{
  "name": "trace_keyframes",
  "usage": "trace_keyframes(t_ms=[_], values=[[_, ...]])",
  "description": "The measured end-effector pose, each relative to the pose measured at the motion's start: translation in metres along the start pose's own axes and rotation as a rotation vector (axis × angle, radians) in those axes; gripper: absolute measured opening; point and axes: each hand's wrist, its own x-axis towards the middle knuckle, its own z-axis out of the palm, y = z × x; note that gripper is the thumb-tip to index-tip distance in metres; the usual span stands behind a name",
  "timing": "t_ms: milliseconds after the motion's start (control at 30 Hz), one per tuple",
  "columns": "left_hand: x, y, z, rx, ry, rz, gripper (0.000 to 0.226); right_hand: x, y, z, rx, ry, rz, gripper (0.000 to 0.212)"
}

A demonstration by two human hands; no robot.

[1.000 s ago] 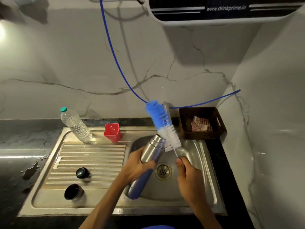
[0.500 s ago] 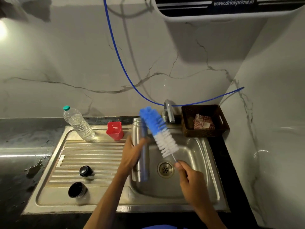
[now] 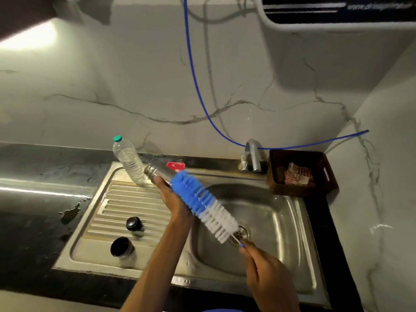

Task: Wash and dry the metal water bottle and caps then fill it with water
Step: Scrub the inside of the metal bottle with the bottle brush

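My left hand grips the metal water bottle, tilted with its open neck pointing up and left over the drainboard. Most of the bottle's body is hidden behind my hand and the brush. My right hand holds the thin handle of a blue and white bottle brush, which slants across the bottle's side above the sink bowl. Two black caps lie on the drainboard: a small one and a larger cup-shaped one.
A clear plastic bottle with a green cap stands at the drainboard's back, with a red holder behind the metal bottle. The tap rises behind the bowl. A brown basket holds a checked cloth. A blue hose hangs down the wall.
The bottle has swung from upright over the bowl to slanting left, neck toward the plastic bottle. The brush has tilted lower and lies along the bottle's side. The view has shifted right.
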Motion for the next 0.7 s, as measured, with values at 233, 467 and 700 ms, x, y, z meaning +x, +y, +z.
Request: trace_keyframes(t_ms=[233, 467, 700], values=[[-0.020, 0.000, -0.019, 0.182, -0.170, 0.023, 0.092, 0.027, -0.021, 0.018, -0.010, -0.049, 0.113, 0.069], [-0.004, 0.033, -0.031, 0.082, 0.035, -0.048, 0.097, 0.027, -0.039, 0.015, 0.011, -0.025, 0.019, 0.045], [0.027, 0.078, -0.024, 0.027, 0.046, -0.051, 0.093, 0.042, -0.066, 0.022, -0.069, -0.018, -0.053, 0.038]])
